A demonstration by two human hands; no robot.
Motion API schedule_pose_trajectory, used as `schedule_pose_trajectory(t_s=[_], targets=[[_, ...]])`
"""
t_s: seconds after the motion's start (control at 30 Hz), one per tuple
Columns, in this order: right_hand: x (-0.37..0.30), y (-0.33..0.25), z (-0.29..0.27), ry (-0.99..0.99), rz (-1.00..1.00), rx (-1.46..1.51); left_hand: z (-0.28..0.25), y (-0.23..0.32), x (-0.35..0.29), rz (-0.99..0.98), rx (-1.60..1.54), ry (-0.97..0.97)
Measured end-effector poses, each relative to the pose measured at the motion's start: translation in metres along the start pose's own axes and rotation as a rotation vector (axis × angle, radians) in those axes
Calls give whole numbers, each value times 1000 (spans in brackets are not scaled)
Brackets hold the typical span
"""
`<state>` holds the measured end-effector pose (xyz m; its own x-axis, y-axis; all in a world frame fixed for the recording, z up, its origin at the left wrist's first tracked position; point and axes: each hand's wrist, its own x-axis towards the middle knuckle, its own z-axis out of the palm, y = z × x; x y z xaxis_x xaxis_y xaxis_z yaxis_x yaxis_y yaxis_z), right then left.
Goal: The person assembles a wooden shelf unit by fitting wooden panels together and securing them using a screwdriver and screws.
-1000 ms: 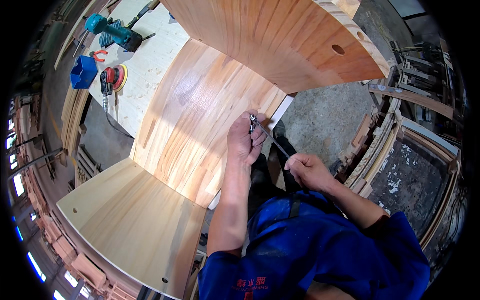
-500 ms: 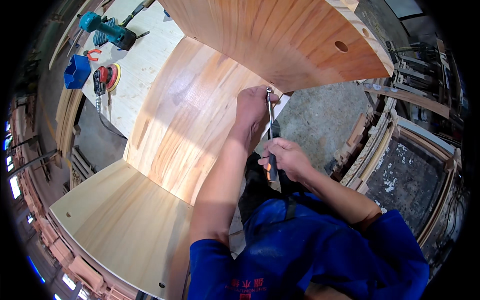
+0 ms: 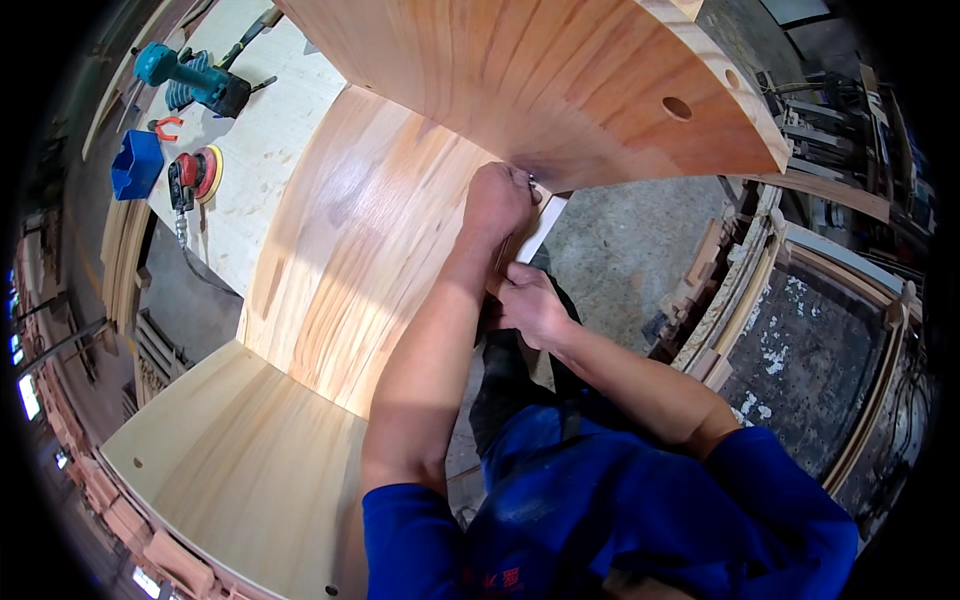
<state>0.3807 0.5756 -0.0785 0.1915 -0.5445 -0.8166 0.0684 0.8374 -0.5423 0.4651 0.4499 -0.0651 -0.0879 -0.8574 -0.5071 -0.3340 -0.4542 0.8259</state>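
Note:
My left hand [image 3: 499, 204] is closed at the inner corner where the curved wooden panel [image 3: 350, 215] meets the tall upright panel [image 3: 560, 100]. The metal head of a ratchet wrench [image 3: 532, 181] peeks out beside its fingertips. My right hand [image 3: 536, 308] is closed nearer my body, just below the panel's near edge, in line with the wrench's handle. That handle and most of the shaft are hidden by my hands and left forearm. A round hole [image 3: 677, 108] pierces the upright panel. A second, paler end panel [image 3: 240, 450] stands at the near left.
On the white worktable [image 3: 265, 150] at the far left lie a teal cordless drill [image 3: 195, 80], orange-handled pliers [image 3: 166, 127] and a red sander [image 3: 195, 175] with its hose. A blue bin [image 3: 137, 165] hangs at that table's edge. A framed dark panel [image 3: 800, 350] lies at the right.
The wrench handle has swung left toward the panel's edge, with my right hand moving left and slightly up. My left hand stays at the corner. The whole view has shifted a little.

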Motion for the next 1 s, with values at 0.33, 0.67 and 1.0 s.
schedule_pose_trajectory(t_s=[0.33,0.67,1.0], targets=[[11,6,21,87,-158,10,-12,-1,-1,13,-70,-9],[2,-1,20,111,-116,-78,-8,-16,4,23,-213,3],[-9,-17,10,107,-81,-96,-2,-10,2,86,-34,64]])
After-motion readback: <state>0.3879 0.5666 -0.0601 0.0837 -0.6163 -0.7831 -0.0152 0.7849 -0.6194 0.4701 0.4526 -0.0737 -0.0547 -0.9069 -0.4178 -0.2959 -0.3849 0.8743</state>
